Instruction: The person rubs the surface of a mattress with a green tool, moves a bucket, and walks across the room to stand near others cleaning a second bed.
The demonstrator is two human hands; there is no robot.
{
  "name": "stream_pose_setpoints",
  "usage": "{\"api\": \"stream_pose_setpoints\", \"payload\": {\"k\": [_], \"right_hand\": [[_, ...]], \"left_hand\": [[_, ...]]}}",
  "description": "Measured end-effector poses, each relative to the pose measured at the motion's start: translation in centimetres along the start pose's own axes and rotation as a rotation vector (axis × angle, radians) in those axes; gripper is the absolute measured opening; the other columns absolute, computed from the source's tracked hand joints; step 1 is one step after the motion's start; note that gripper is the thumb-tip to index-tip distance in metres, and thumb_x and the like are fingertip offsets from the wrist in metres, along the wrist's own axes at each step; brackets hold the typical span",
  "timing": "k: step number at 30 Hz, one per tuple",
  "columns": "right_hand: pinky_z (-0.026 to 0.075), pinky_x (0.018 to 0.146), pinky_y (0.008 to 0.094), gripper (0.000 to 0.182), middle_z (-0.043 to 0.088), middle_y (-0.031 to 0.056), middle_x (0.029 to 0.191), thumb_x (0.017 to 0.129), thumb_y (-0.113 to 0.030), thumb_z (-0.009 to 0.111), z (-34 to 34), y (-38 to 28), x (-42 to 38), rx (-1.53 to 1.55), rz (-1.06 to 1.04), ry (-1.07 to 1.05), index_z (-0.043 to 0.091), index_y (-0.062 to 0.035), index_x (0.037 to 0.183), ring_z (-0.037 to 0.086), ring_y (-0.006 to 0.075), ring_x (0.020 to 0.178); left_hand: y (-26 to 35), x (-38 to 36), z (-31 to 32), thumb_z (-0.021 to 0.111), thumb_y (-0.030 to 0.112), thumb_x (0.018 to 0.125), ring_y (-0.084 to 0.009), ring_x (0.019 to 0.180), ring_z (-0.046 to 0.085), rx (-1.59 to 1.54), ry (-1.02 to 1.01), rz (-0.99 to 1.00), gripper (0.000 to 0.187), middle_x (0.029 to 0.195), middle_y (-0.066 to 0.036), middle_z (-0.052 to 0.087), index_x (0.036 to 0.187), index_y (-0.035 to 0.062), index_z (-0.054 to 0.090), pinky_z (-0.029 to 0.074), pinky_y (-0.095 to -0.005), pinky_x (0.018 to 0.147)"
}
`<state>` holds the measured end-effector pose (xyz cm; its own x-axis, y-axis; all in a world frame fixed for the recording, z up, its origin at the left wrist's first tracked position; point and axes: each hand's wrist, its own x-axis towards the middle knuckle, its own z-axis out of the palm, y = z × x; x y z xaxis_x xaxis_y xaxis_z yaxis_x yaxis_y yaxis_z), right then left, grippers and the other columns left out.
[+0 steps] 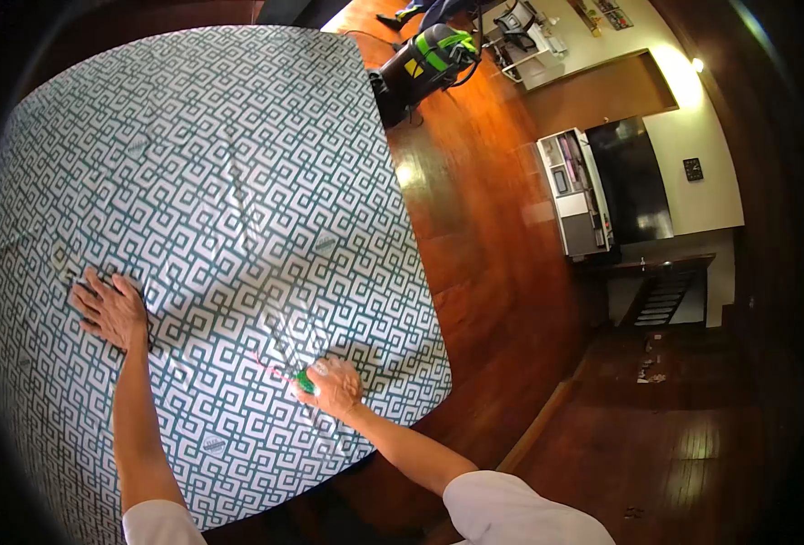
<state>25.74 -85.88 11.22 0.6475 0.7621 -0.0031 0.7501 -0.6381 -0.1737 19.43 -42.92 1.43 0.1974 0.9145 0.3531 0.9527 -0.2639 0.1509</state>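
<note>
A large mattress [211, 182] covered in white fabric with a green geometric pattern fills the left and middle of the head view. My left hand [111, 310] lies flat on the fabric with its fingers spread, holding nothing. Nearer the mattress's lower right side, my right hand [333, 386] is closed round a small green object [305, 381] and presses against the fabric. Most of that object is hidden by the fingers. Small wrinkles run in the fabric just above my right hand.
Beyond the mattress's right edge lies a brown wooden floor [474, 236]. A black and green vacuum cleaner [424, 71] stands by the far corner, with a person's legs [411, 13] behind it. A white cabinet [572, 195] and a television [631, 180] are farther right.
</note>
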Motion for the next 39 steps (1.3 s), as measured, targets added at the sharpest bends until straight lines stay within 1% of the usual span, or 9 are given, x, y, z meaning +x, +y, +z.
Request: {"api": "stream_pose_setpoints", "payload": {"k": [5,9,14,20,26,32,34,36,39], "right_hand": [[0.047,0.071,0.0441,0.044,0.065,0.0057,0.09,0.08,-0.058,0.073,-0.3,-0.2,0.5,-0.019,0.028,-0.094,0.07,-0.0139,0.082,0.061,0.0277,0.09],[0.047,0.072,0.0458,0.044,0.063,0.0048,0.088,0.077,-0.057,0.075,0.2,0.1,0.6,-0.009,0.012,-0.128,0.068,-0.0138,0.083,0.06,0.0277,0.089],[0.045,0.069,0.0472,0.039,0.06,0.0065,0.087,0.074,-0.052,0.077,0.9,0.2,0.4,-0.096,-0.023,-0.089,0.067,-0.0152,0.079,0.059,0.0286,0.085],[0.046,0.068,0.0471,0.046,0.058,0.0084,0.087,0.069,-0.054,0.079,0.9,0.7,1.0,0.003,-0.053,-0.137,0.064,-0.0129,0.082,0.058,0.0312,0.083],[0.044,0.07,0.0472,0.048,0.059,0.0076,0.087,0.065,-0.055,0.084,2.2,1.2,0.2,-0.022,-0.046,-0.129,0.064,-0.0139,0.082,0.058,0.0305,0.085],[0.043,0.066,0.0459,0.046,0.056,0.006,0.083,0.07,-0.052,0.082,2.3,1.0,0.3,-0.009,-0.095,-0.024,0.06,-0.0128,0.079,0.057,0.0292,0.081],[0.042,0.065,0.0457,0.044,0.055,0.006,0.079,0.077,-0.053,0.076,2.3,1.0,0.4,0.025,-0.102,0.001,0.058,-0.0129,0.076,0.056,0.0299,0.079],[0.043,0.066,0.0462,0.04,0.055,0.0076,0.082,0.076,-0.048,0.076,2.5,1.1,0.3,0.024,-0.121,0.03,0.056,-0.0128,0.077,0.056,0.032,0.078],[0.043,0.068,0.0481,0.041,0.056,0.0095,0.083,0.077,-0.049,0.074,2.8,1.0,0.0,0.014,-0.12,0.056,0.059,-0.0114,0.081,0.056,0.0336,0.081]], "left_hand": [[0.2,0.0,0.5,0.03,0.056,0.103,-0.0331,0.158,0.008,-0.1,0.111,0.034,0.068,0.169,-0.016,0.019,0.161,0.021,0.032,0.007,-0.0625,0.123],[0.7,0.0,-0.6,0.032,0.055,0.103,-0.0345,0.158,0.009,-0.125,0.067,0.006,0.068,0.169,-0.017,0.019,0.162,0.0212,0.031,0.007,-0.063,0.122],[1.0,0.3,-1.3,0.038,0.058,0.098,-0.0373,0.154,0.024,-0.044,0.025,-0.04,0.07,0.163,-0.019,0.035,0.157,0.0204,0.041,0.012,-0.0591,0.122],[1.2,0.3,-0.6,0.037,0.057,0.099,-0.0401,0.156,0.009,-0.176,0.005,-0.038,0.071,0.166,-0.022,0.022,0.159,0.019,0.034,0.008,-0.0653,0.12],[1.1,0.2,-0.5,0.039,0.055,0.098,-0.0423,0.156,0.008,-0.193,-0.004,-0.038,0.072,0.165,-0.025,0.023,0.159,0.0173,0.032,0.005,-0.0648,0.121],[1.0,0.2,-1.3,0.039,0.055,0.097,-0.0442,0.156,0.007,-0.23,-0.041,-0.018,0.072,0.165,-0.026,0.021,0.158,0.0177,0.032,0.004,-0.0652,0.121],[1.1,0.2,-1.4,0.038,0.054,0.098,-0.0448,0.156,0.005,-0.246,-0.044,-0.01,0.072,0.165,-0.027,0.018,0.159,0.0152,0.03,0.0,-0.0649,0.121],[1.0,0.1,-1.1,0.038,0.054,0.098,-0.0448,0.156,0.005,-0.288,-0.03,-0.017,0.073,0.165,-0.027,0.018,0.159,0.0149,0.03,-0.001,-0.0643,0.121],[0.2,-0.2,-0.3,0.04,0.054,0.099,-0.0442,0.155,0.009,-0.267,0.026,0.024,0.069,0.165,-0.025,0.022,0.156,0.016,0.035,0.003,-0.0653,0.121]]}}
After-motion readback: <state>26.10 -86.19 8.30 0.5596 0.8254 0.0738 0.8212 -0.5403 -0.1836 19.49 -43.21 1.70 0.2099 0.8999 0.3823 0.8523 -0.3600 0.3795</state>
